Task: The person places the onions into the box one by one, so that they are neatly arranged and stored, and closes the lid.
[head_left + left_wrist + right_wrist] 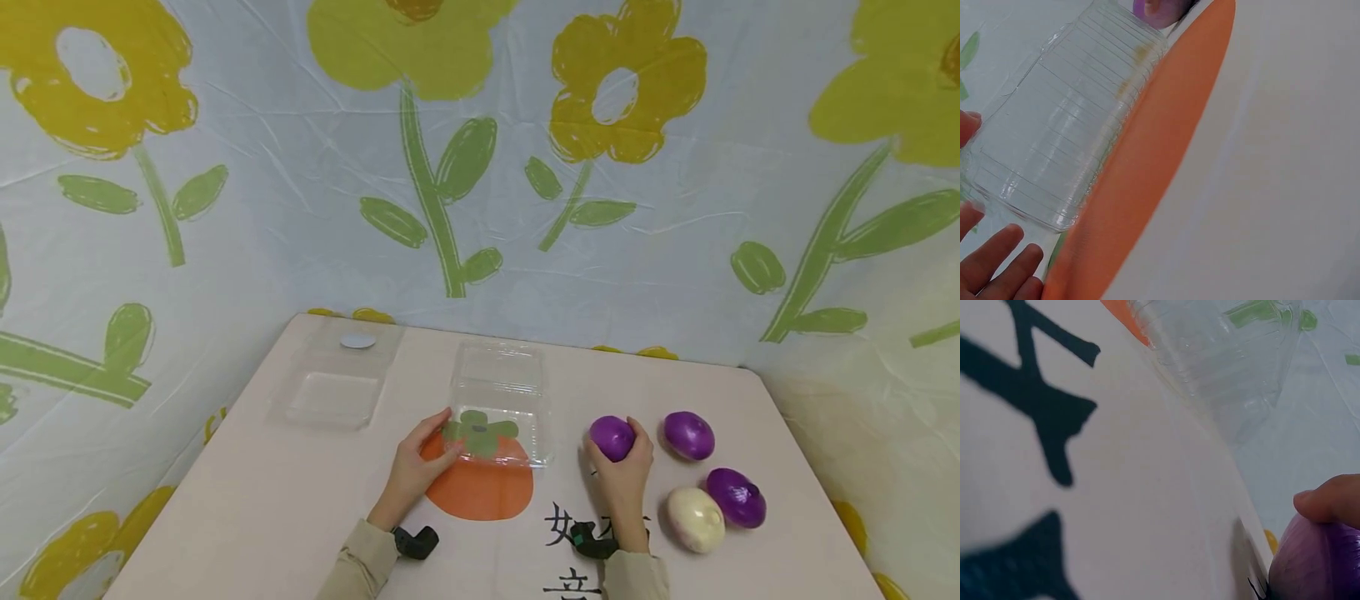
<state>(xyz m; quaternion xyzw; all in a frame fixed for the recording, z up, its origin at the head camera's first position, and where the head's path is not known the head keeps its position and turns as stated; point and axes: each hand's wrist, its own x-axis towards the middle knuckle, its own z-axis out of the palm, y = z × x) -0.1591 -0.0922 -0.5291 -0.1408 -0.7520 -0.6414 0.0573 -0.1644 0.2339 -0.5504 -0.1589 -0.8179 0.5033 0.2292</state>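
Observation:
In the head view a purple onion (611,438) is held by my right hand (628,471), thumb and fingers on its sides. The right wrist view shows the thumb on the same onion (1313,565). A clear plastic clamshell box (540,429) lies with its lid folded back over the table's printed orange fruit. My left hand (417,462) is at the left side of this box, its fingers extended along the edge. In the left wrist view the fingers (1000,256) lie beside the box (1060,131); whether they press it is unclear.
To the right lie two more purple onions, one at the back (688,436) and one nearer (737,497), beside a white onion (696,520). A second clear box (333,400), lid open, stands at the back left. A flower-printed cloth (517,208) hangs behind the table.

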